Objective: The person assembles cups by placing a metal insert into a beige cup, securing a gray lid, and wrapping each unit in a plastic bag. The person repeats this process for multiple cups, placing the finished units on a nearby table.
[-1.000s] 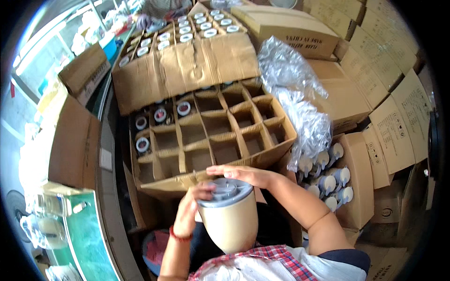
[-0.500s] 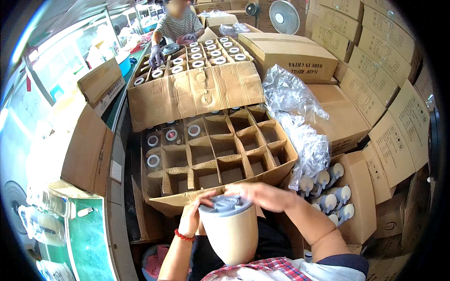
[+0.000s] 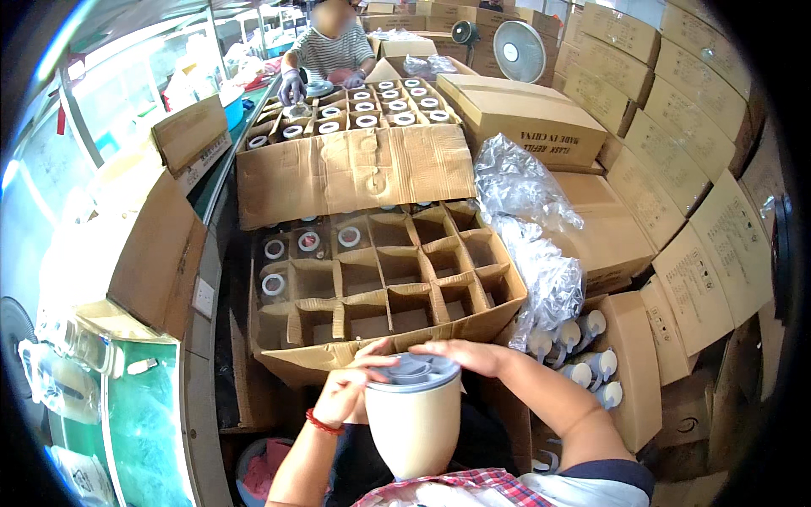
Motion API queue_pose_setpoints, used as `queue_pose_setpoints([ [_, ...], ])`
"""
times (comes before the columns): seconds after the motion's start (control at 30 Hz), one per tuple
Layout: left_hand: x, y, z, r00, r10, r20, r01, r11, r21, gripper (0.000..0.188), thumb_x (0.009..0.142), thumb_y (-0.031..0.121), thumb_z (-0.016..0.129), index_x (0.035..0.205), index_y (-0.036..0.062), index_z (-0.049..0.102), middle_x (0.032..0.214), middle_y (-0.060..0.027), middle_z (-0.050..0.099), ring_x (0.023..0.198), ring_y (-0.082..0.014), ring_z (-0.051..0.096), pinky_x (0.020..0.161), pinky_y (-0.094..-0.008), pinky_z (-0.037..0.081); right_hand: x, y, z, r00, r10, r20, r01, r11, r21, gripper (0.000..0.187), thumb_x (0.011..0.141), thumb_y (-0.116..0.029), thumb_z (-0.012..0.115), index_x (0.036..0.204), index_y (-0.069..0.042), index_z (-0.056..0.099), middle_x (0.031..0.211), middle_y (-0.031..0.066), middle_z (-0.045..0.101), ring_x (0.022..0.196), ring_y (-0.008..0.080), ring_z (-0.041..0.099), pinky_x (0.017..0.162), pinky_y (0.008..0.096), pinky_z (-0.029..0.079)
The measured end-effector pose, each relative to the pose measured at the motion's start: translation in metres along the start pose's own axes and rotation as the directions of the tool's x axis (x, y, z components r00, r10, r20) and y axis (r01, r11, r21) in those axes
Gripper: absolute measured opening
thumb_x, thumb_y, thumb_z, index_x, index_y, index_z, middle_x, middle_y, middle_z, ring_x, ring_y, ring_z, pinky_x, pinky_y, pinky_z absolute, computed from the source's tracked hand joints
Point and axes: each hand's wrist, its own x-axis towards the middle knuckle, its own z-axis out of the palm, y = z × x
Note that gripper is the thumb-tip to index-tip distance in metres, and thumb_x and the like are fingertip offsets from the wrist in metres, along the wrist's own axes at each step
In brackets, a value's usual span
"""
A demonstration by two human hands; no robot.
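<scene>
A cream, tapered flask (image 3: 412, 435) with a grey lid (image 3: 414, 370) stands upright in front of my body, close to my lap. My left hand (image 3: 348, 390) is at the lid's left side, with bent fingers on its rim. My right hand (image 3: 466, 357) curls over the lid's far right rim, its fingertips partly hidden. Just beyond both hands is a divided carton (image 3: 384, 334). A few of its left cells hold glass flask liners (image 3: 274, 285) with white ring tops; many other cells hold nothing.
Another carton (image 3: 355, 173) full of ringed liners lies farther off, with a gloved person (image 3: 329, 55) reaching into it. Clear plastic bags (image 3: 541, 279) hang at the right, above a box of pale handled lids (image 3: 596, 365). Stacked cartons (image 3: 621, 93) rise behind; a green-topped bench (image 3: 144, 422) stands left.
My right hand has slid from across the lid's top to its right rim. My left fingers have spread a little. The far person's gloved hand has lifted slightly.
</scene>
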Motion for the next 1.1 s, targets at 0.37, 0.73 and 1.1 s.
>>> queue_pose_setpoints([
  [0.37,0.057,0.072,0.087,0.999,0.038,0.007,-0.025,0.502,0.865,0.023,0.092,0.027,0.06,0.097,0.0072,0.071,0.099,-0.0089,0.07,0.099,-0.0286,0.066,0.088,-0.0383,0.049,0.073,0.042,-0.027,0.97,-0.103,0.221,-0.031,0.848,0.53,0.071,0.101,-0.051,0.029,0.134,0.01,0.045,0.132,0.02,0.056,0.125,0.0261,0.051,0.11,0.0381,0.035],
  [0.73,-0.011,-0.022,-0.011,0.995,-0.102,-0.018,0.093,0.953,-0.289,0.033,0.101,0.029,0.047,0.097,0.0047,0.069,0.129,-0.02,0.059,0.137,-0.0349,0.035,0.114,-0.0505,0.023,-0.049,-0.014,0.034,0.939,-0.238,-0.247,0.044,0.797,-0.602,0.058,0.105,-0.039,0.031,0.136,0.008,0.047,0.139,0.0157,0.052,0.127,0.0232,0.051,0.109,0.0357,0.036],
  [1.1,0.058,0.072,0.091,0.996,0.083,0.012,-0.05,0.481,0.875,0.014,0.084,0.019,0.069,0.095,0.0094,0.071,0.096,-0.0062,0.069,0.091,-0.0267,0.064,0.082,-0.0373,0.047,0.082,0.044,-0.01,0.922,-0.248,0.296,-0.056,0.672,0.738,0.073,0.099,-0.048,0.03,0.137,0.014,0.04,0.136,0.026,0.051,0.125,0.0321,0.05,0.112,0.0382,0.032],
])
